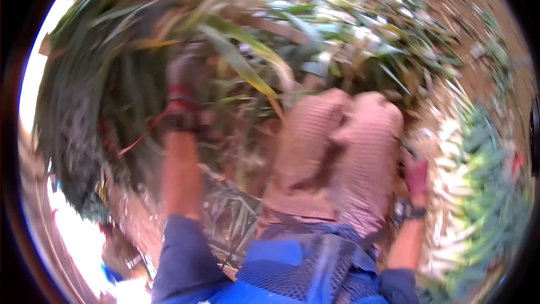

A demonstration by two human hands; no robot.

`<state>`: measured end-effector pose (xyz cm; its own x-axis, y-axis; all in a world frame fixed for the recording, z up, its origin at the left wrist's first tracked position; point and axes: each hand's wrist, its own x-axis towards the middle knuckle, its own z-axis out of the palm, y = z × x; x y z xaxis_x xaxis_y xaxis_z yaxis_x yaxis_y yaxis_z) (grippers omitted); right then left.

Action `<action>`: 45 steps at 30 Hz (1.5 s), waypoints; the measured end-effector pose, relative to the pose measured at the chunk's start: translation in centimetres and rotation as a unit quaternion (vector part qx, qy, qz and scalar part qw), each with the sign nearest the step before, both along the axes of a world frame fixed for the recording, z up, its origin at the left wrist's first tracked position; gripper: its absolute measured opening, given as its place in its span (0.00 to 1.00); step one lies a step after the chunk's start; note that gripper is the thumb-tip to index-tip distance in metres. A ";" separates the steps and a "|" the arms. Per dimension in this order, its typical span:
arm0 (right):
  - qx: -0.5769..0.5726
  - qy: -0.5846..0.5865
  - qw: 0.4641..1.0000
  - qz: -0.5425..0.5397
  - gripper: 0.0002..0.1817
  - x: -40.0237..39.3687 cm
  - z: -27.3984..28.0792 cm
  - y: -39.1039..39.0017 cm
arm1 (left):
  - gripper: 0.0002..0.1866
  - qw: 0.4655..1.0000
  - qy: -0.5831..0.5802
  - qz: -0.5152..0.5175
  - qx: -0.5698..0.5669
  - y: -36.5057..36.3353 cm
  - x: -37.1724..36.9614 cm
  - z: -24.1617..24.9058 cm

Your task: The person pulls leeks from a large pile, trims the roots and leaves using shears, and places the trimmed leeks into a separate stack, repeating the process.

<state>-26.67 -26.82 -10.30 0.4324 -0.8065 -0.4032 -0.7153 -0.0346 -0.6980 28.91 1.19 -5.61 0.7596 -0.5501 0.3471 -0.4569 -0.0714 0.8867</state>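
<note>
My left hand [187,76], in a dark glove with a red cuff, reaches forward into a tall heap of long green leaves [84,84]. Motion smears its fingers, so whether they close on any leaves cannot be made out. Low beside my right knee is my right hand [415,171] in a reddish glove, its fingers blurred and partly hidden. Close to its right lies a row of leeks [455,191], white stems towards me and green tops pointing right. A long yellow-green leaf [242,59] sticks out near my left hand.
My bent knees [360,118] in checked trousers are in the middle. Ahead of them spreads a pile of cut leaves and trimmings [360,28]. Bare brown soil [467,0] shows at the upper right. Another person [121,253] is at the lower left.
</note>
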 end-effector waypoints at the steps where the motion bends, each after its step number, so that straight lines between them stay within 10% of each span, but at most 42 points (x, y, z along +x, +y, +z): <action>1: -0.121 0.022 0.989 0.087 0.16 -1.2 -2.6 -0.4 | 0.25 0.950 0.280 0.141 0.002 -2.1 -2.2 3.6; 5: 0.029 0.117 0.991 0.059 0.24 -1.6 -6.9 1.2 | 0.28 0.933 -0.042 0.066 0.352 4.3 5.5 -11.1; 10: 0.089 0.188 0.977 0.040 0.28 -1.6 -10.7 2.3 | 0.33 0.837 -0.096 0.131 0.523 4.7 -1.0 -11.6; 30: 0.118 0.313 0.939 -0.085 0.40 -3.4 -35.0 -8.4 | 0.28 0.883 0.097 0.166 0.428 6.7 4.9 -14.8; 32: 0.115 0.118 0.981 -0.101 0.34 -7.2 -41.2 -7.5 | 0.26 0.836 0.025 0.176 0.519 2.7 1.9 -12.1; 34: 0.177 0.155 0.968 -0.084 0.21 -2.2 -33.9 -7.9 | 0.23 0.791 -0.097 0.155 0.584 2.6 1.9 -12.1; 35: 0.096 0.174 0.980 0.030 0.21 -5.1 -40.1 -7.7 | 0.22 0.819 -0.015 0.178 0.545 0.6 -0.1 -10.7; 36: 0.150 0.013 0.976 -0.158 0.23 -2.9 -37.2 -6.7 | 0.22 0.844 0.070 0.193 0.496 -1.1 -1.6 -9.6; 41: 0.231 0.028 0.967 -0.105 0.27 -3.8 -36.1 -7.2 | 0.19 0.886 0.096 0.139 0.433 0.4 -4.3 -9.7; 42: 0.149 -0.122 0.979 0.064 0.20 -7.7 -43.1 -6.2 | 0.20 0.898 0.110 0.117 0.409 -0.3 -5.5 -8.8; 45: -0.088 0.127 0.953 0.261 0.20 -7.3 -44.1 -5.4 | 0.21 0.933 0.115 0.118 0.319 0.0 -7.2 -8.6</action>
<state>-33.92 -32.26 -54.39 0.7006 -0.5725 -0.4260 -0.7128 -0.5336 -0.4552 21.66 1.23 -14.25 0.8997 -0.3970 -0.1816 -0.1644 -0.6933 0.7016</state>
